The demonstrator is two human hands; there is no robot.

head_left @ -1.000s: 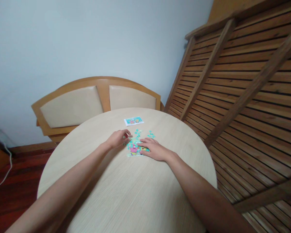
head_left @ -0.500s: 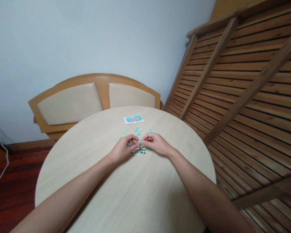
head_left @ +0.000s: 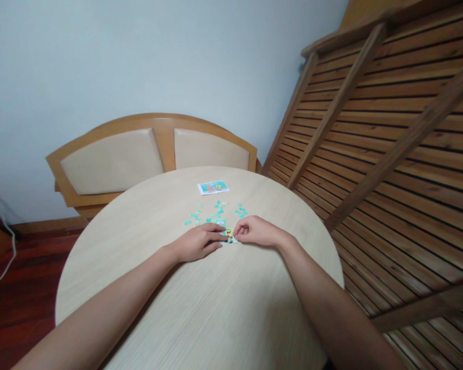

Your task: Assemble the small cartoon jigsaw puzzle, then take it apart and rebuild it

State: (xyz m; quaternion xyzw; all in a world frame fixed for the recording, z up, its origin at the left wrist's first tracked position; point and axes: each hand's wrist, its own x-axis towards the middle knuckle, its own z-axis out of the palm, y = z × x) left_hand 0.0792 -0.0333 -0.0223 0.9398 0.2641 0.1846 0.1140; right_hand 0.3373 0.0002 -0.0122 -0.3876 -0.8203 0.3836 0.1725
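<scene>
The partly joined cartoon puzzle (head_left: 229,233) lies on the round desk (head_left: 216,308) right at the person's fingertips, its left part under the left hand (head_left: 196,242), whose grip is loose, fingers apart. At the puzzle's right edge, the right hand (head_left: 257,230) has its grip drawn together, though I can't tell whether a piece is pinched there; loose pieces (head_left: 218,206) lie scattered just beyond both hands.
</scene>
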